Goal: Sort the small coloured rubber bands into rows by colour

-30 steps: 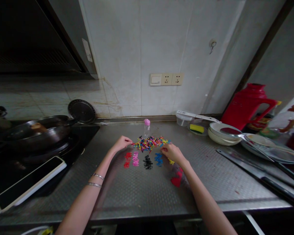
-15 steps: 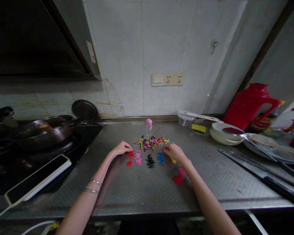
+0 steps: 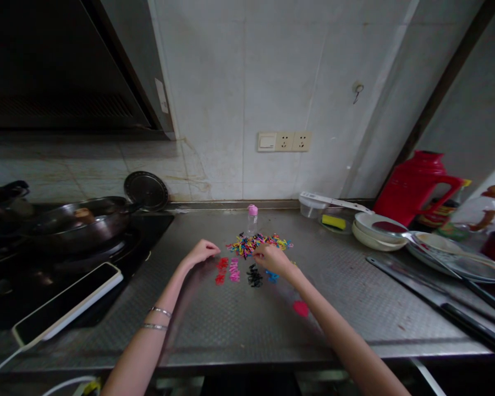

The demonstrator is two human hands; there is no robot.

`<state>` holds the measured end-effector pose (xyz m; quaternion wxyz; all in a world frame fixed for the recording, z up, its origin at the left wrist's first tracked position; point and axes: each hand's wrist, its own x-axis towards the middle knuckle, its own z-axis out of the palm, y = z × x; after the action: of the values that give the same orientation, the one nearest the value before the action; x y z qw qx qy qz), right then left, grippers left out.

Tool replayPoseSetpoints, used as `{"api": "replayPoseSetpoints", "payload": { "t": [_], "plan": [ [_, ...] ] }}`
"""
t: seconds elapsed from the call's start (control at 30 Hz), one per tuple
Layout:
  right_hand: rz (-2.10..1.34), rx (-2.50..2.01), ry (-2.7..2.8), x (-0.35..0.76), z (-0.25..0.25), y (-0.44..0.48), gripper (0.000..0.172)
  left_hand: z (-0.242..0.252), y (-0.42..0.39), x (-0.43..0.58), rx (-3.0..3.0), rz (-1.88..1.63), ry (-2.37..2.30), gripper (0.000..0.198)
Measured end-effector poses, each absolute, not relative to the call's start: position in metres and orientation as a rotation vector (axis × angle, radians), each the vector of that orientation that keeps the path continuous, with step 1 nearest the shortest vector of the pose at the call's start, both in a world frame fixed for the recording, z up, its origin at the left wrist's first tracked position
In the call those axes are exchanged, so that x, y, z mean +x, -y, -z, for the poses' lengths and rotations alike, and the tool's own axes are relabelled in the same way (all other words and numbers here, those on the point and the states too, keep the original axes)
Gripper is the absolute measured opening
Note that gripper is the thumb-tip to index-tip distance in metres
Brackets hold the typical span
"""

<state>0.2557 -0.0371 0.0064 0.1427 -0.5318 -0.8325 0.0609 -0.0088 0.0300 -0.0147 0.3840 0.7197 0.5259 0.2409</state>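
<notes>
- Shifting leftward within the last half second, the right hand [image 3: 271,257] now reaches over the blue pieces [image 3: 272,276] to the front edge of the mixed pile [image 3: 247,246].
- Its fingers curl toward the thumb; whether they grip a piece cannot be told.
- Beside the upper end of the red pieces [image 3: 221,270], the left hand [image 3: 202,253] is similarly curled, its hold unclear.
- Nearer the person than the pile, pink pieces [image 3: 234,270] and black pieces [image 3: 254,276] lie separately.
- Judged significance: handling has apparently passed to the pile's middle.

Head-worn view, facing forward and down, above hands [image 3: 274,259]
</notes>
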Motion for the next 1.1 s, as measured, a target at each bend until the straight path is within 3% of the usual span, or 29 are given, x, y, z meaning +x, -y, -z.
{"api": "replayPoseSetpoints", "payload": {
  "t": [0.43, 1.1],
  "plan": [
    [-0.03, -1.522, 2.522, 0.183, -0.003, -0.019, 0.025, 0.016, -0.028, -0.01, 1.896, -0.661, -1.368, 0.028],
    [-0.011, -1.509, 2.58, 0.168, 0.0, -0.025, 0.02, 0.029, -0.036, -0.013, 1.898, -0.615, -1.313, 0.029]
  ]
}}
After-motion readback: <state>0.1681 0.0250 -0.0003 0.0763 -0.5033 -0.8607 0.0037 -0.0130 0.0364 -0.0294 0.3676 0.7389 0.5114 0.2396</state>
